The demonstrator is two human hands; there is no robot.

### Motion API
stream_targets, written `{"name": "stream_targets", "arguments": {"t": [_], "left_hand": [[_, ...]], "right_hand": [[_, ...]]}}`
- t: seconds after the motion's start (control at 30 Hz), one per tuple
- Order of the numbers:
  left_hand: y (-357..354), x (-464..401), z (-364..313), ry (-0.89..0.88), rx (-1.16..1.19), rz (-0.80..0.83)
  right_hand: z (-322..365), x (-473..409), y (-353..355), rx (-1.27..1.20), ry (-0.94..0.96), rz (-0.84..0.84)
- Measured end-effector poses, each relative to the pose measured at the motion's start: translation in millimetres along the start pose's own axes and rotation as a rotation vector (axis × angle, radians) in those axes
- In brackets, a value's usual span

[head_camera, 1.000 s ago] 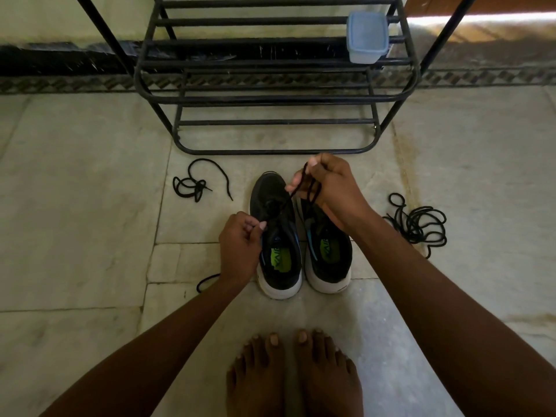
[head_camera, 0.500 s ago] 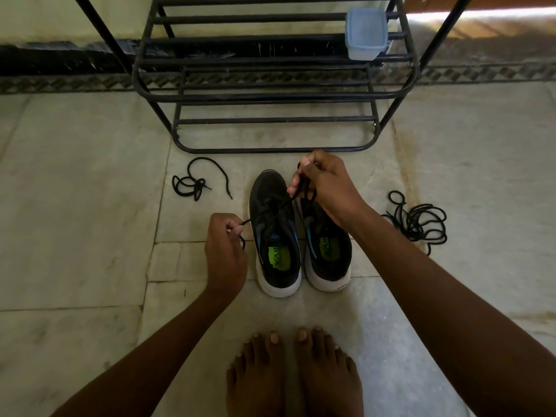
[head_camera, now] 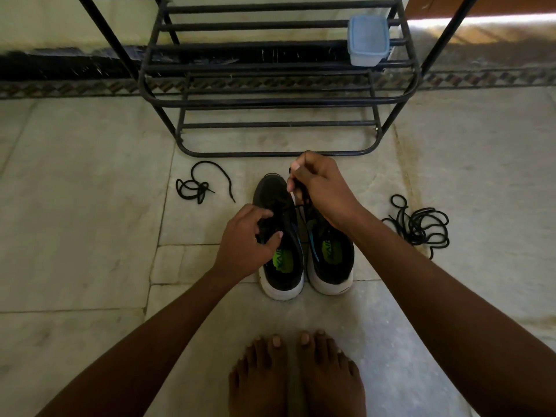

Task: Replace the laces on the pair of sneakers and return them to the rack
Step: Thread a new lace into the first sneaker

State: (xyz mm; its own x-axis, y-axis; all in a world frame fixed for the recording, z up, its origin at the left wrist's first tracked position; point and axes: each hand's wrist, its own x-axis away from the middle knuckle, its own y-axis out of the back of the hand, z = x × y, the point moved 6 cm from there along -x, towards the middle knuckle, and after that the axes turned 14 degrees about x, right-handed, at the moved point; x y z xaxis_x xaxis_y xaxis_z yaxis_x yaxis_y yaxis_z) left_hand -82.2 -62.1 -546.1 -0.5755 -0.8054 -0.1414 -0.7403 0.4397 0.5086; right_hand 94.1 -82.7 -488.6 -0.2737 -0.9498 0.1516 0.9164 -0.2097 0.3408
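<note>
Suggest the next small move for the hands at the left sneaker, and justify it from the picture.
Probably the left hand should draw the lace through an eyelet of the left sneaker: its fingers rest on the eyelets, while the right hand pinches the lace raised above.

We see a pale stone floor (head_camera: 75,224) carrying a black metal rack (head_camera: 279,100) at its far edge. In front of the rack stand two black sneakers (head_camera: 304,254) side by side. A small tangled lace (head_camera: 198,185) lies left of them, a larger heap of lace (head_camera: 421,224) to their right, and two bare feet (head_camera: 296,374) stand nearest us.
</note>
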Motion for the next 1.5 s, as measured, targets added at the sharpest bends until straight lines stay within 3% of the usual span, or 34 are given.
{"name": "stream_targets", "arguments": {"t": [0.07, 0.17, 0.23, 0.33, 0.47, 0.57, 0.8, 0.97, 1.27, 1.5], "left_hand": [[-2, 3, -4, -0.028, -0.014, -0.029], [-2, 8, -4, 0.003, -0.051, -0.079], [-1, 11, -1, 0.040, -0.066, -0.101], [-2, 14, 0, 0.049, -0.061, -0.111], [-3, 14, 0, 0.024, -0.070, -0.092], [-4, 15, 2, 0.018, -0.073, -0.097], [-6, 19, 0, 0.026, -0.063, -0.101], [-4, 21, 1, 0.032, -0.059, -0.110], [-4, 18, 3, 0.030, -0.055, -0.108], [3, 16, 0, 0.056, -0.058, -0.159]], "right_hand": [[4, -1, 4, 0.129, 0.077, -0.033], [9, 0, 8, 0.566, 0.291, -0.069], [2, 0, 4, 0.842, 0.365, -0.008], [-17, 0, -2, 1.060, 0.315, 0.136], [-33, 6, -8, 1.146, 0.217, 0.347], [-38, 3, -12, 1.226, 0.208, 0.402], [-17, -1, -3, 0.986, 0.383, 0.164], [-10, 3, -2, 0.689, 0.353, 0.183], [-14, 5, 0, 0.571, 0.263, 0.214], [-19, 5, 8, 0.735, 0.272, 0.350]]}}
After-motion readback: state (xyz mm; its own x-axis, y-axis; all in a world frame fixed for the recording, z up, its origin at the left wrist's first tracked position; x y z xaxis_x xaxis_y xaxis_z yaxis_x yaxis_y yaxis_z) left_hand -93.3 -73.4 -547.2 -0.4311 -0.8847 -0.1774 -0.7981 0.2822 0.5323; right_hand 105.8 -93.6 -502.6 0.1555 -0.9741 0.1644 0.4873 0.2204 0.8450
